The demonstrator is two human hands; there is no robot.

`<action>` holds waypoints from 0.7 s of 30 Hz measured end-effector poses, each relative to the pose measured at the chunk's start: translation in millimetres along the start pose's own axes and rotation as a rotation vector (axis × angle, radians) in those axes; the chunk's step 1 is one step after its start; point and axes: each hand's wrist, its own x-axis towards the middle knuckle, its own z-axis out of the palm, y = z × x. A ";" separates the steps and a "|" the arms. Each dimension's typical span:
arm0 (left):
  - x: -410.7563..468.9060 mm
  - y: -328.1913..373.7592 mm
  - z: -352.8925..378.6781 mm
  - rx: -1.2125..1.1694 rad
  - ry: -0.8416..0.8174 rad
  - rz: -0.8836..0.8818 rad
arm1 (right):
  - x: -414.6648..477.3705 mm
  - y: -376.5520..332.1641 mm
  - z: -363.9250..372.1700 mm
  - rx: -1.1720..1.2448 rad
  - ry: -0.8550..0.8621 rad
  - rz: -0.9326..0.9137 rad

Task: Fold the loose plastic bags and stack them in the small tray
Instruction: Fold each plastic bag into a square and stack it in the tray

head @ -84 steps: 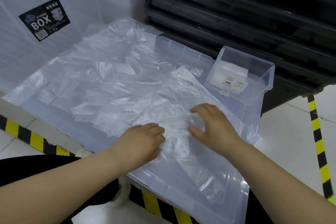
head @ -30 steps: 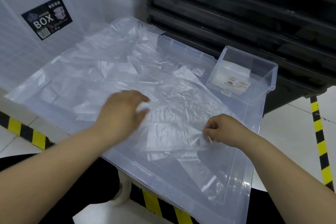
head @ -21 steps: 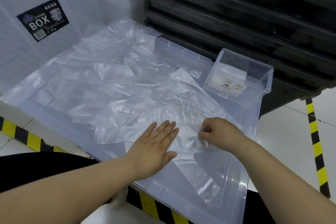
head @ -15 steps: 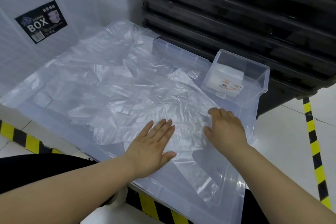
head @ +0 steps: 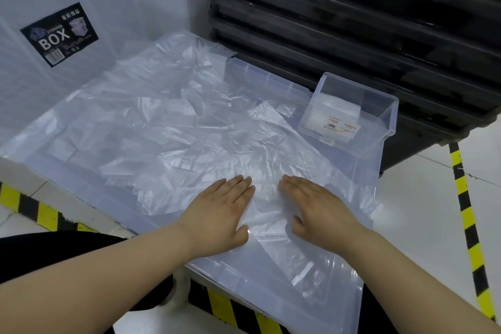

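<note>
Leftmost, loose bags (head: pixel 162 127) lie strewn over the big bin (head: pixel 273 81). Our left hand (head: pixel 219 209) and right hand (head: pixel 320 206) press one bag (head: pixel 267 198) flat near the bin's front edge, fingers straight and together. Rightward, the tray (head: pixel 379 130) holds folded bags (head: pixel 336 108), black crates (head: pixel 352 22) behind it.

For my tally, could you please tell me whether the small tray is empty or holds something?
Not empty: the small tray holds a flat whitish stack on its floor.
</note>
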 end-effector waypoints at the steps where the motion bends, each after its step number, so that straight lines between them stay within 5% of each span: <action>1: -0.3 -0.1 -3.0 0.011 -0.016 -0.014 | -0.7 2.8 -1.6 -0.009 -0.001 -0.016; 6: -0.6 -2.9 -1.2 0.054 -0.019 0.033 | -6.8 10.9 -9.6 -0.032 -0.143 -0.010; 13: 2.3 -10.2 -11.3 0.046 -0.038 0.018 | 3.8 14.9 -8.7 0.039 0.023 0.124; 21: -1.0 -28.6 -39.1 -0.378 -0.186 -0.200 | 0.2 30.5 -26.0 0.328 -0.034 0.256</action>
